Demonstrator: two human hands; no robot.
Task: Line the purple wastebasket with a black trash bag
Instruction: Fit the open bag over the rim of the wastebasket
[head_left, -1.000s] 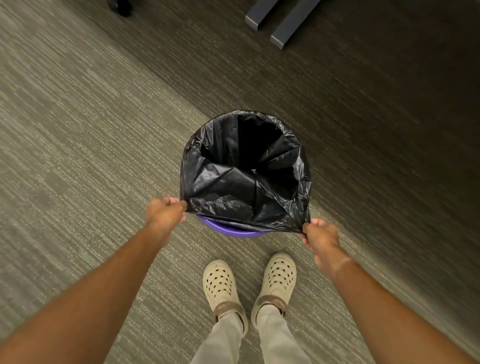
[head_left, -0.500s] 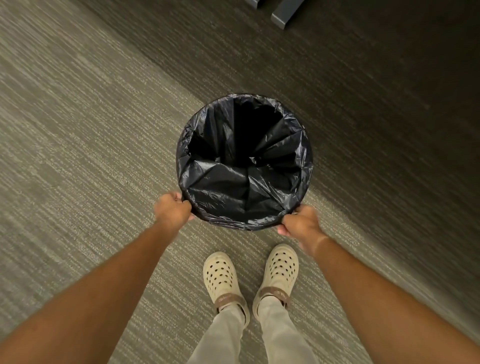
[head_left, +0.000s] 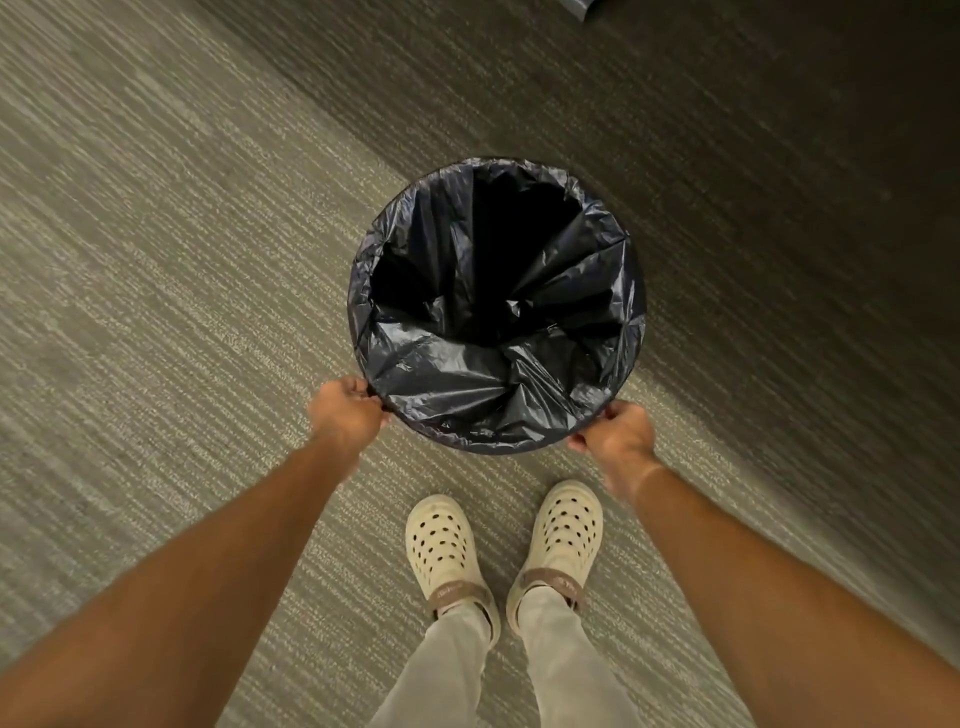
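The left hand comes in from seven o'clock on a bare forearm and is curled into a fist at the eight o'clock point of the bin's rim, its fingers pinching the folded edge of the black trash bag. The carpet beneath it is a pale, striped weave that gives way to a darker band toward one and two o'clock.

At the middle stands the wastebasket, seen from straight above; its round mouth is wholly wrapped by the bag, so none of its purple wall shows. The plastic is stretched over the rim all the way round, creased and glossy on the near side, and sinks into a dark hollow toward twelve o'clock.

Below, at six o'clock, two cream perforated clogs with brown heel straps stand side by side on the carpet, just short of the bin, under light trouser legs.

The right hand reaches in from five o'clock and is closed on the bag's edge at the rim's four o'clock point, thumb on top and fingers tucked under the fold.
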